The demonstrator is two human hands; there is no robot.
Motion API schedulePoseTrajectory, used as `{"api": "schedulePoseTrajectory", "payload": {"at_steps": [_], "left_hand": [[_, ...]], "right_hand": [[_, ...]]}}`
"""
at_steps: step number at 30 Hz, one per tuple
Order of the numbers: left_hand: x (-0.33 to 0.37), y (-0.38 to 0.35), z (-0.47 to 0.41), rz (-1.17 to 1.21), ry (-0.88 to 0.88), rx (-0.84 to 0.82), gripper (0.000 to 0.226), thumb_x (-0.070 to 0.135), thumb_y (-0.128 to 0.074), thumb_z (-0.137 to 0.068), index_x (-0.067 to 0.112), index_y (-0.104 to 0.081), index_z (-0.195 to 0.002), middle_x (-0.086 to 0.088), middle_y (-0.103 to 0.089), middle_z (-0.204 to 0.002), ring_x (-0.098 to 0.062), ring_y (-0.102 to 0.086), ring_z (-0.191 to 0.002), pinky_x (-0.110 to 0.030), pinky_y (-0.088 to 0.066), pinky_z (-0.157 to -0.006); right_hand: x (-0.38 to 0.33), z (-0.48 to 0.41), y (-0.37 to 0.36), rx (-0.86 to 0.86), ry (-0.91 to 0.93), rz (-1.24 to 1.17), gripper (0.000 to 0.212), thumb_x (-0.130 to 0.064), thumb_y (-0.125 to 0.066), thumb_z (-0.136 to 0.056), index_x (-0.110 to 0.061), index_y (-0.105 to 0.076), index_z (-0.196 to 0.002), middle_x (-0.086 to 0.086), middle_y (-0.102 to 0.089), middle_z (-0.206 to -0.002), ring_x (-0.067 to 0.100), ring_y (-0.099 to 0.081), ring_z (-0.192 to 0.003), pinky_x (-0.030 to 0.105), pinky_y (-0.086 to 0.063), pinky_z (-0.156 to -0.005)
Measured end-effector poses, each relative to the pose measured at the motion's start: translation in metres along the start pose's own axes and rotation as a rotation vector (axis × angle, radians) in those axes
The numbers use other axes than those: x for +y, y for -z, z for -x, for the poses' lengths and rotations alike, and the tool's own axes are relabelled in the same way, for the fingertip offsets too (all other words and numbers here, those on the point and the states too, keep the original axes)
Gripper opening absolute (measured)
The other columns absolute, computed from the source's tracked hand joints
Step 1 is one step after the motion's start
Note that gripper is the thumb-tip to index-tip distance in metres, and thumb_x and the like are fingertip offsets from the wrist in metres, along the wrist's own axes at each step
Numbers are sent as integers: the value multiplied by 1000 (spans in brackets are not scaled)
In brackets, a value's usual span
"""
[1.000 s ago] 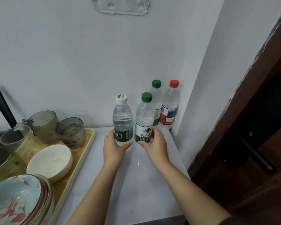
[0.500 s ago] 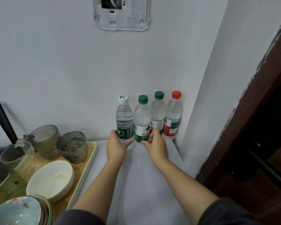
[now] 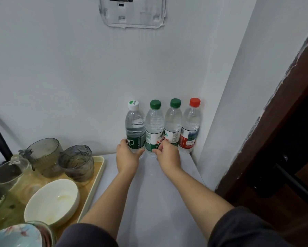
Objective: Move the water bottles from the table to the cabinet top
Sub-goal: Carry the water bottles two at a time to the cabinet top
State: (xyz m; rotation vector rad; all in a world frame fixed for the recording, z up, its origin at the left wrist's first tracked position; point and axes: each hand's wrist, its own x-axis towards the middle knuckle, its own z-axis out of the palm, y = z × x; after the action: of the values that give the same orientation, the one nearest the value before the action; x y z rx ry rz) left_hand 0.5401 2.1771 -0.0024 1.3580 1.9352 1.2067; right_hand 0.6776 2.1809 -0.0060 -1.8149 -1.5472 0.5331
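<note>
Several clear water bottles stand upright in a row against the back wall on the white cabinet top [image 3: 155, 202]. My left hand [image 3: 127, 157] grips the base of the white-capped bottle [image 3: 134, 127] at the row's left end. My right hand [image 3: 167, 155] grips the lower part of the green-capped bottle [image 3: 154, 129] beside it. To their right stand a second green-capped bottle [image 3: 173, 123] and a red-capped bottle [image 3: 191, 125], the last one in the corner. All of them touch or nearly touch their neighbours.
A beige tray [image 3: 96, 175] on the left holds two grey glass cups [image 3: 75, 161], a clear jug [image 3: 5, 173], a white bowl [image 3: 51, 202] and patterned plates [image 3: 16, 236]. A white bracket [image 3: 132, 13] hangs on the wall. A dark wooden door [image 3: 283, 157] stands at the right.
Both hands have pushed the two held bottles back toward the wall, so they now line up with the green-capped and red-capped bottles in the corner. The camera has moved closer.
</note>
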Motion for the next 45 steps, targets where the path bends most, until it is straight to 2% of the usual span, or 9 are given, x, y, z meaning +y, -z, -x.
{"api": "schedulePoseTrajectory", "payload": {"at_steps": [8,12,15,19,23,26,31,37,45], "left_hand": [[0,0,6,-23,-2,-9,64,31,-81,-75,12,-50,-128,-9,-57,-121,-27,-57,-111,-34,-46,-82],[-7,5,29,-155,-51,16,90,34,-75,-82,2,-25,-149,-20,-35,-149,-34,-27,-140,-40,-27,-112],[-15,12,58,-387,-73,-36,95,48,-65,-86,1,-16,-152,-23,-18,-158,-38,-8,-148,-45,-10,-119],[-15,22,104,-643,-134,-254,87,66,-38,-91,18,-6,-156,-13,0,-163,-34,7,-149,-52,0,-118],[-16,30,148,-778,-185,-359,89,75,-17,-85,22,-4,-156,-11,1,-163,-34,7,-149,-56,0,-117],[-18,33,181,-826,-195,-369,100,75,1,-72,21,-9,-156,-13,-5,-163,-35,2,-150,-58,-2,-116],[-19,28,244,-825,-183,-308,91,70,-14,-83,13,-28,-152,-18,-24,-158,-41,-16,-147,-63,-14,-112],[-15,22,334,-767,-79,-199,84,68,-23,-89,13,-28,-152,-17,-17,-160,-38,-10,-149,-59,-8,-116],[-29,40,431,-806,142,-92,78,61,-27,-93,13,-24,-154,-17,-11,-162,-37,-5,-149,-61,-9,-116]], "right_hand": [[-1,5,6,-68,8,-22,24,-30,-73,-86,-18,-53,-81,4,-67,-78,27,-68,-74,42,-57,-70],[12,22,35,-178,54,81,36,-44,-66,-89,-19,-60,-114,-6,-63,-106,17,-62,-99,33,-51,-83],[30,45,58,-167,123,238,52,-48,-58,-93,-20,-51,-136,1,-56,-133,22,-50,-124,37,-42,-101],[46,84,77,-283,104,375,68,-54,-49,-95,-26,-26,-153,3,-31,-158,24,-23,-146,40,-22,-115],[63,124,89,-417,97,469,74,-60,-43,-95,-34,-10,-156,4,-7,-166,28,1,-152,54,-5,-119],[76,151,99,-448,135,482,76,-61,-43,-94,-37,-7,-156,2,1,-166,27,10,-152,56,1,-119],[92,189,121,-499,225,487,76,-60,-44,-94,-37,-7,-156,2,6,-166,29,15,-151,58,6,-118],[111,226,146,-611,345,452,75,-60,-41,-95,-37,-4,-157,2,11,-166,29,21,-150,59,10,-117],[111,270,154,-810,710,517,76,-60,-38,-94,-34,-3,-157,3,16,-165,27,25,-149,53,18,-114]]}}
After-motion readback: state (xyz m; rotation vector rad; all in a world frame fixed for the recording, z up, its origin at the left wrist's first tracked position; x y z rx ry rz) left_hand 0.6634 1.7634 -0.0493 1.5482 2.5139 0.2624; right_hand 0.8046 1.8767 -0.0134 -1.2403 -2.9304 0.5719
